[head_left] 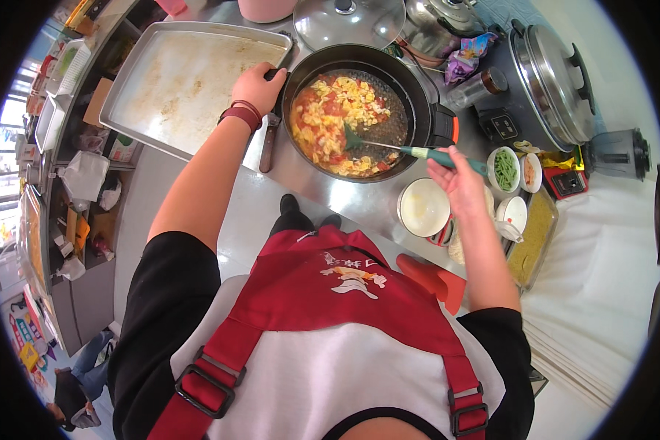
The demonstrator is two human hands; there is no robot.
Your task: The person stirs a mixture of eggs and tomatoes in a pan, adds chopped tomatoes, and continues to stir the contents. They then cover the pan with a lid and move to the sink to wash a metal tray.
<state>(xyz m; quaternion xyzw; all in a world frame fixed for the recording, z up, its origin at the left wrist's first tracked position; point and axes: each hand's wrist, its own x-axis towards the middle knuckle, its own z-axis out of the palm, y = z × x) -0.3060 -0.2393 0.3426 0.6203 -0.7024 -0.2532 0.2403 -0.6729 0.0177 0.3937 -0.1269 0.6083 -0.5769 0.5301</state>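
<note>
A black deep pan [418, 99] stands on the steel counter with scrambled egg and tomato [330, 115] in it. The food lies mostly over the left and lower part, leaving liquid and pan bottom showing at the right. My left hand [257, 91] grips the pan's left handle, thumb towards the rim. In my right hand [456, 181] is a green spatula [440, 156], held by its handle, its blade down in the food. Just below the pan's right side sits a white bowl [424, 208] with yellow residue. A knife with a wooden handle [268, 146] lies left of the pan.
A large metal tray [170, 82] reaches over the counter's left edge. Behind the pan rests a glass lid [349, 25]. Bowls of cut green beans [505, 169] and pinkish pieces [530, 172], a glass jar [478, 88] and a large steamer pot [555, 82] stand right. Another person [80, 385] is at lower left.
</note>
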